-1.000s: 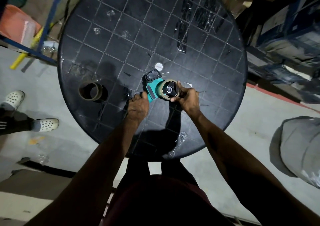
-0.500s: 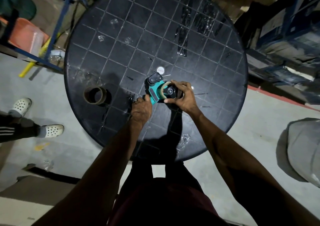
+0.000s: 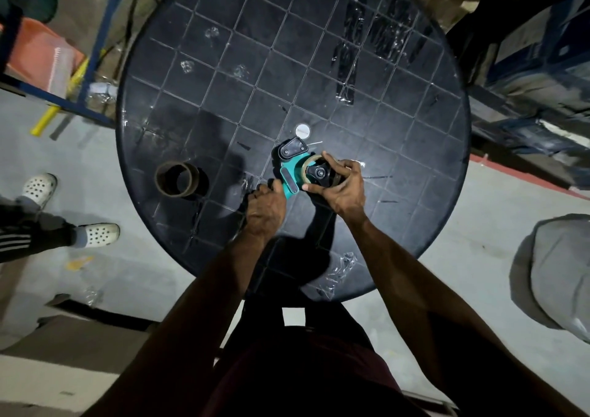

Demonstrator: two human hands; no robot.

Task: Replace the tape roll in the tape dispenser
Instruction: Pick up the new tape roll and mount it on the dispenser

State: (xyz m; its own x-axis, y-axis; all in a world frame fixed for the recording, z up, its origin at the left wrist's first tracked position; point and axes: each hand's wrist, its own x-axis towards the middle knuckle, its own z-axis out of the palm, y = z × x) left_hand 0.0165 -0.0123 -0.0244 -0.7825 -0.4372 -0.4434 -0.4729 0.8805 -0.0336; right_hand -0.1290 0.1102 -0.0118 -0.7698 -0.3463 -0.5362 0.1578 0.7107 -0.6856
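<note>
A teal and black tape dispenser [image 3: 291,174] lies on the round black table [image 3: 415,136], near its middle. My left hand [image 3: 265,204] grips the dispenser's handle end from below. My right hand [image 3: 343,183] curls around a tape roll [image 3: 309,164] that sits on the dispenser's black hub [image 3: 319,172], thumb and fingers on its rim. An empty brown cardboard core [image 3: 176,179] stands on the table to the left, apart from both hands.
A small white round cap [image 3: 303,130] lies just beyond the dispenser. Strips and scraps of clear tape stick to the table top and its near edge [image 3: 340,268]. Another person's feet in white clogs [image 3: 99,234] stand at the left. Blue shelving frames flank the table.
My right hand has shifted further over the roll, fingers wrapping its rim. The left hand stays on the handle. The camera has tilted slightly.
</note>
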